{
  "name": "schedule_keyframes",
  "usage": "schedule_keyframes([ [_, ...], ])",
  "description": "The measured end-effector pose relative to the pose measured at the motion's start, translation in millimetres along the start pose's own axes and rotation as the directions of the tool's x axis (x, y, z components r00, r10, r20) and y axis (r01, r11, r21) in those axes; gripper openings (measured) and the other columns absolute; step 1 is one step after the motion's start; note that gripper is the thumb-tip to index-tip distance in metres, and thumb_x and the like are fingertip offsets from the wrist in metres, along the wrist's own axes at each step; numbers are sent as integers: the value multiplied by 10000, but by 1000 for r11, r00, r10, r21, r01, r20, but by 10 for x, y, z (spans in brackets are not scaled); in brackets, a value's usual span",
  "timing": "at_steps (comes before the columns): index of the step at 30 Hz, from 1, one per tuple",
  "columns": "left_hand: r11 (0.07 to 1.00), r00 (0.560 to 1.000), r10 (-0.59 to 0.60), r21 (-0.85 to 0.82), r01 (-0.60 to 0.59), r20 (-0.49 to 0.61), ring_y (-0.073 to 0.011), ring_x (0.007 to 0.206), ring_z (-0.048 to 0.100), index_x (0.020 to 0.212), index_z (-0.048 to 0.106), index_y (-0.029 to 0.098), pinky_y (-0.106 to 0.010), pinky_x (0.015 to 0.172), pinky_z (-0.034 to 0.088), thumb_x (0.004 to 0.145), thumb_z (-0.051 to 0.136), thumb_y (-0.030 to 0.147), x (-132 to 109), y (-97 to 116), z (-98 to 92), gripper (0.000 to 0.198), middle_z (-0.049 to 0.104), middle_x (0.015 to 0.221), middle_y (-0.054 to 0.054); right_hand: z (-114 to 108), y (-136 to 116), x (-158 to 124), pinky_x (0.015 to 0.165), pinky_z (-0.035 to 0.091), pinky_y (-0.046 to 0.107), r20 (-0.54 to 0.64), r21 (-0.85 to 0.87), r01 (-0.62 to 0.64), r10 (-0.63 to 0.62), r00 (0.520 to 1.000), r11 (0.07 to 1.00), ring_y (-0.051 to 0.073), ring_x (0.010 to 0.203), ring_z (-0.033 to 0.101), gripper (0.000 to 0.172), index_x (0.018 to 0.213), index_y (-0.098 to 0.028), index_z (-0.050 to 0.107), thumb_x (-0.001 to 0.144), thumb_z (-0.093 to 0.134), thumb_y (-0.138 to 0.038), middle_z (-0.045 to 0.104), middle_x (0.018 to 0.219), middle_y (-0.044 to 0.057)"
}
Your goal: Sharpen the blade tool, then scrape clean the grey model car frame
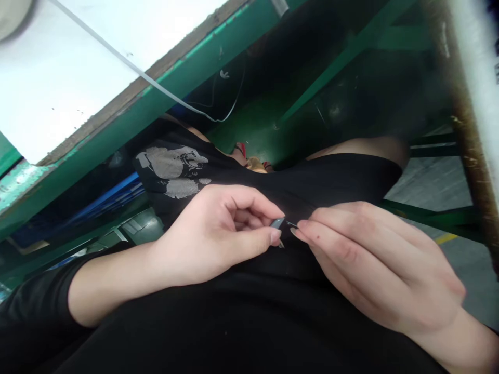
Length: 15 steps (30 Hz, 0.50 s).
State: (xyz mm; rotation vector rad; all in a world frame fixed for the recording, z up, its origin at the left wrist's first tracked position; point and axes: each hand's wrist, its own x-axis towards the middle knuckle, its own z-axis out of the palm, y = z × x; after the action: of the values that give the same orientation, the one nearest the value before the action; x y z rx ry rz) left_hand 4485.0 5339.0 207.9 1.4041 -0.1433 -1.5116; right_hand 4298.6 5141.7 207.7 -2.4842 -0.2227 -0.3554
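Over my lap, my left hand (230, 223) is closed, thumb and fingers pinching a small grey piece (277, 223) whose kind I cannot make out. Just to its right, my right hand (374, 254) pinches a thin, dark, pin-like piece (290, 224) between its fingertips. The thin piece points toward the grey one, with a narrow gap showing between them. Both hands are held above the dark clothing (249, 291), and the palm side of my right hand is hidden.
A white-topped table (97, 67) with a green frame edge lies at the upper left. A pale cord (163, 89) hangs over its edge in a loop. Green metal bars (331, 78) run beneath and to the right. A rusty-edged panel (463, 130) stands at the far right.
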Motion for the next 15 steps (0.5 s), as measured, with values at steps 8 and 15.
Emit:
schedule_keyframes([
  [8,995,993,-92,-36,95,68,-209,918,955,1061,933,184,-225,842,740,863,1054,116,53,-34,-32,242,973,958,-56,98,57,29,876,725,355,-6,80,-132,133,991,988,229,915,847,153,1118,-123,814,1069,874,9,887,1034,120],
  [15,983,983,-143,-102,155,111,-188,890,953,1046,939,174,-208,864,740,861,1071,93,105,-76,-79,241,966,919,-60,106,86,28,732,681,269,95,154,-344,333,938,926,168,821,847,153,1039,-220,781,1146,806,-113,882,979,29],
])
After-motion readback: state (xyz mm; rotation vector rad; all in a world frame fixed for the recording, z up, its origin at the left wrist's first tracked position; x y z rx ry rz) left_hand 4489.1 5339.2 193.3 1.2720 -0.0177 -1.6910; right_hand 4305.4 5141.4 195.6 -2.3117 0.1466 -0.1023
